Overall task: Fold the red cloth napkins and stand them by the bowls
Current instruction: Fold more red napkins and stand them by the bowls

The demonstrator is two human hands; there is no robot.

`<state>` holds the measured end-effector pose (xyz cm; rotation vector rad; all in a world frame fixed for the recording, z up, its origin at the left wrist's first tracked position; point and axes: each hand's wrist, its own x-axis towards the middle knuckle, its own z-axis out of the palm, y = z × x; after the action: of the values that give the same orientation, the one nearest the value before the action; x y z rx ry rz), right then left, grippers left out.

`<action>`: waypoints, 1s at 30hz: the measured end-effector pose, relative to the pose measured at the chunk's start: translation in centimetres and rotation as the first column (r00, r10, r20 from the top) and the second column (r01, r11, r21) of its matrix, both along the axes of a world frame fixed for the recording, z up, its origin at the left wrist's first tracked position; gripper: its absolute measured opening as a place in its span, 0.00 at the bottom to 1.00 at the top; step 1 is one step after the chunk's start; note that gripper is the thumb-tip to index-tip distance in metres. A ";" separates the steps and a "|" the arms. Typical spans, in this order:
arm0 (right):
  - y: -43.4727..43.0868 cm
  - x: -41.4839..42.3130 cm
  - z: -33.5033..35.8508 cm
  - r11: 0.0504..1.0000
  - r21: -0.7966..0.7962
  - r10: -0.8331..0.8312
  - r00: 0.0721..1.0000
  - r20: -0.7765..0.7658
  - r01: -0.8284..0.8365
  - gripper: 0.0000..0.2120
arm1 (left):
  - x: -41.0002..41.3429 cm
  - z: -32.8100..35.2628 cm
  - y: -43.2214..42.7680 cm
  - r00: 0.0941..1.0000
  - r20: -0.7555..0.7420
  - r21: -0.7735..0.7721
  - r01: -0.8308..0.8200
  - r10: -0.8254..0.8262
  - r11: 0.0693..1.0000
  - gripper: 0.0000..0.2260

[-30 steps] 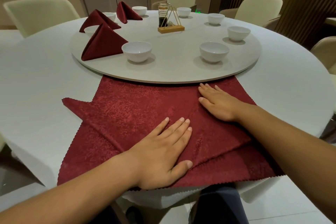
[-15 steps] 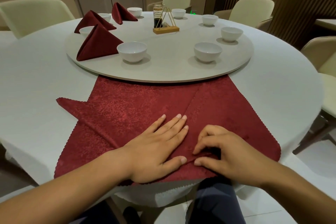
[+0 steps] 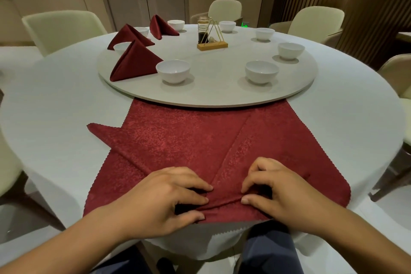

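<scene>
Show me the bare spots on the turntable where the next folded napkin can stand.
Bare turntable lies between the near-left bowl and near-right bowl, reaching back to the condiment stand. The left arc is crowded with three folded napkins. The flat napkin covers the near table edge.

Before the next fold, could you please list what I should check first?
1. Left hand pinches the near edge of the napkin: ok.
2. Right hand pinches the same edge: ok.
3. Far edge of the napkin free of the turntable: cannot tell.
4. Left corner tucked in: not ok, it sticks out.
5. Bowl with no folded napkin beside it: ok.
</scene>
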<state>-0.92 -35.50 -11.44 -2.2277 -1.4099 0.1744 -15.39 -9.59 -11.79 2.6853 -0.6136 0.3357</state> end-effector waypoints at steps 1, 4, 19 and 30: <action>0.1 -0.1 0.1 1.000 -0.010 0.010 0.999 0.037 -0.010 0.12 | -0.3 0.0 0.0 1.000 0.010 0.016 -0.004 0.004 1.000 0.11; 0.4 -0.7 0.0 0.999 -0.001 0.040 0.989 0.144 -0.040 0.15 | -0.8 -0.2 -0.2 0.997 0.077 0.071 -0.018 0.013 0.997 0.09; -3.8 1.4 1.3 0.999 -0.012 0.052 0.977 0.208 -0.051 0.06 | 1.3 -1.6 -5.6 0.980 0.198 0.052 -0.044 0.033 0.998 0.11; -2.5 -0.8 2.0 0.998 0.051 0.043 0.999 0.011 -0.044 0.08 | 2.1 -0.9 -5.9 0.993 0.117 0.026 -0.030 0.027 0.999 0.08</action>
<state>-1.74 -38.01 -9.47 -2.1607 -1.4527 0.1408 -13.30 -15.50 -12.65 2.7177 -0.6186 0.4987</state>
